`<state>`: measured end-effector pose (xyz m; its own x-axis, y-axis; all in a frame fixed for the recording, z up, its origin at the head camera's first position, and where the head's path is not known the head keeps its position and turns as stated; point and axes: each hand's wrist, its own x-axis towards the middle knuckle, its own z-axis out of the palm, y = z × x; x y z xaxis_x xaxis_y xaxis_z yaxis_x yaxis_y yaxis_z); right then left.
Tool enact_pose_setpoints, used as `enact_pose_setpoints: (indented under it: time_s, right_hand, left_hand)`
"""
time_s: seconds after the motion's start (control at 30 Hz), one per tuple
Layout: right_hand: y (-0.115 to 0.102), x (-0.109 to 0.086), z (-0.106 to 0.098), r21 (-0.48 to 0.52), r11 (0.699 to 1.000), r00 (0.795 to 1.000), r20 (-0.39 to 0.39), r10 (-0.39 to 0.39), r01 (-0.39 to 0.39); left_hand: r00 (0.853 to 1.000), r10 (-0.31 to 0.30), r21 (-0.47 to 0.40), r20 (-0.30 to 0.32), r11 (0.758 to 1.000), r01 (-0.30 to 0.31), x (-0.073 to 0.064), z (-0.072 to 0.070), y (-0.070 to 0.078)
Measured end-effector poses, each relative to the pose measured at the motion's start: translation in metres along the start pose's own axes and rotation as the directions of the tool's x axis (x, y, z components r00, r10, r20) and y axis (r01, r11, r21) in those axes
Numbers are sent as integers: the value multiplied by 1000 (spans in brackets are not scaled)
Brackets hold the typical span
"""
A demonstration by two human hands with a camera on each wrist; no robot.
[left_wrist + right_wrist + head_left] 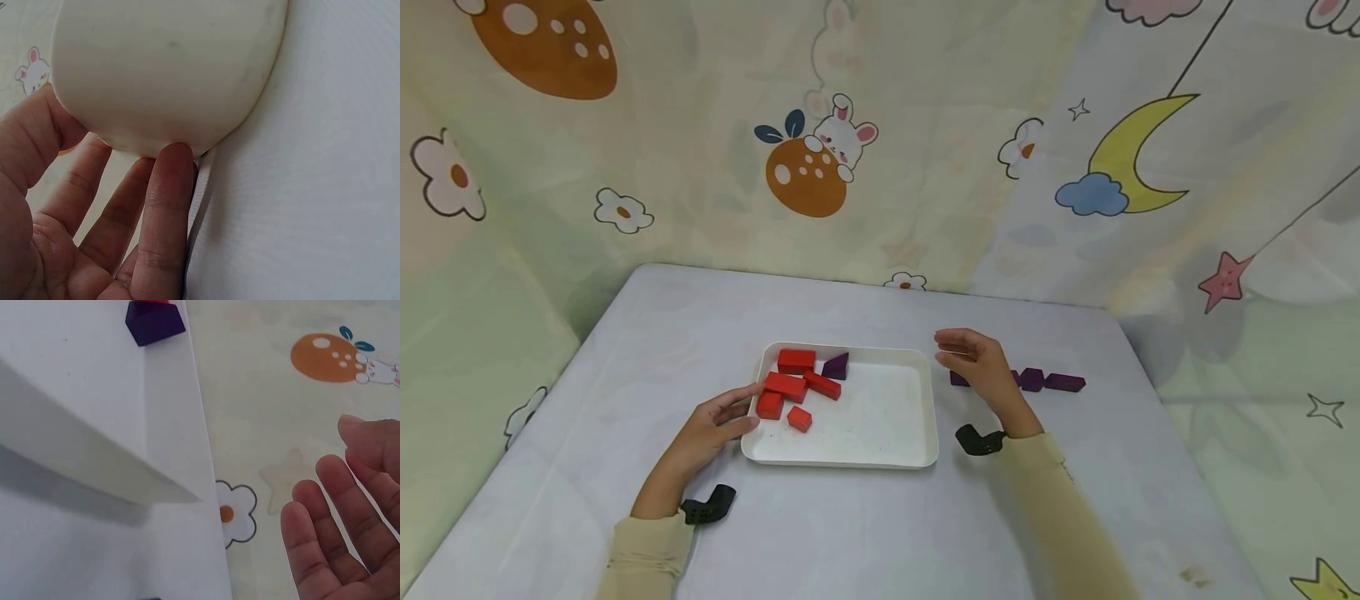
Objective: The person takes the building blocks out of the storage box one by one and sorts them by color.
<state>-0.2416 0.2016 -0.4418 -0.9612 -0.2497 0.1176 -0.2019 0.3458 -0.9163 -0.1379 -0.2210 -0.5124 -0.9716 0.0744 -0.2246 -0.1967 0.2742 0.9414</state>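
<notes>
White tray point(880, 417) | pale tabletop point(850, 533) | bunny-print backdrop point(940, 192) | left grip point(711, 429) pinching tray | right grip point(988, 371) apart

The head camera looks from above the near side of the white tray point(872, 427), forward and down; it is the farthest view, taking in the whole tray and the printed curtain point(715, 150) behind it. The left wrist camera point(709, 505), near the tray's left end, faces that end close up, rolled sideways so the tabletop point(331, 187) fills the right of its picture. The right wrist camera point(980, 440), beside the tray's right end, looks toward its far side, also rolled, curtain rightward. Head and right wrist views share the purple prism point(835, 367) inside the tray; all three share tray and curtain.
</notes>
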Motion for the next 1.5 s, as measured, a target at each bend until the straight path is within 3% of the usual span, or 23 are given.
enact_pose_setpoints:
  time_s: [0.2, 0.5, 0.67, 0.9, 1.17, 1.5]
  right_hand:
    - [-5, 12, 31, 3, 1000, 997, 73, -7, 7]
    - [-3, 27, 69, 33, 999, 992, 121, 23, -27]
    - [-2, 31, 85, 72, 996, 989, 143, 47, -58]
    - [-2, 36, 104, 53, 991, 980, 167, 111, -121]
    - [-5, 41, 121, 18, 982, 968, 174, 181, -187]
    - [-10, 39, 133, -88, 980, 976, 110, 189, -180]
  left_hand:
    - [1000, 14, -4, 5, 1000, -14, -1, -1, 0]
    - [999, 45, -7, 17, 999, -45, 2, -3, -5]
    - [998, 54, -1, 17, 999, -54, 3, -3, -5]
    - [999, 32, -6, 11, 999, -32, -1, -1, -3]
    - [1000, 8, 1, 4, 1000, -8, -3, -2, 1]
    - [1000, 13, -12, 12, 1000, -13, -1, -1, 0]
